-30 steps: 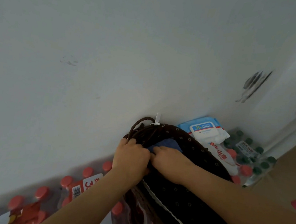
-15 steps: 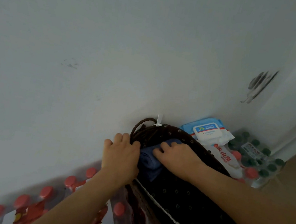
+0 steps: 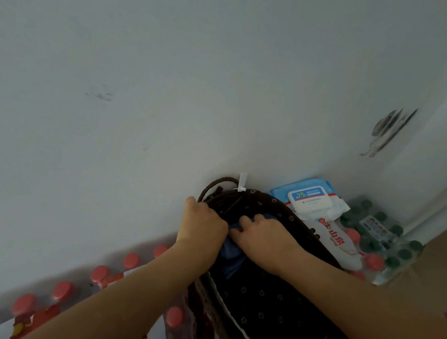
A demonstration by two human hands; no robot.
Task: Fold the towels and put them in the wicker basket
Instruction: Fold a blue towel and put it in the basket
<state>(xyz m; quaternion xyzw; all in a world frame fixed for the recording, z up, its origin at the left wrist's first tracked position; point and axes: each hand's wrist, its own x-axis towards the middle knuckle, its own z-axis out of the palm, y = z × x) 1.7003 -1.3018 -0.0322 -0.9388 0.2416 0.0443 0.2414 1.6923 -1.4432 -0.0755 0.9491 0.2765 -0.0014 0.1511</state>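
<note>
The towel [image 3: 230,262] was gripped by the right hand's [image 3: 264,240] curled fingers [image 3: 251,220], the left hand's [image 3: 202,227] hold being untellable; flat pressing into the basket [image 3: 277,313] was judged best.

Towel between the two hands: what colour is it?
The towel is dark blue, best seen in the head view.

A folded blue towel [image 3: 231,260] lies tucked inside the far end of the wicker basket [image 3: 269,309], with only a small creased part showing. The basket is dark brown and lined with dark flower-dotted fabric edged in white lace, with a braided handle at its far end.
</note>
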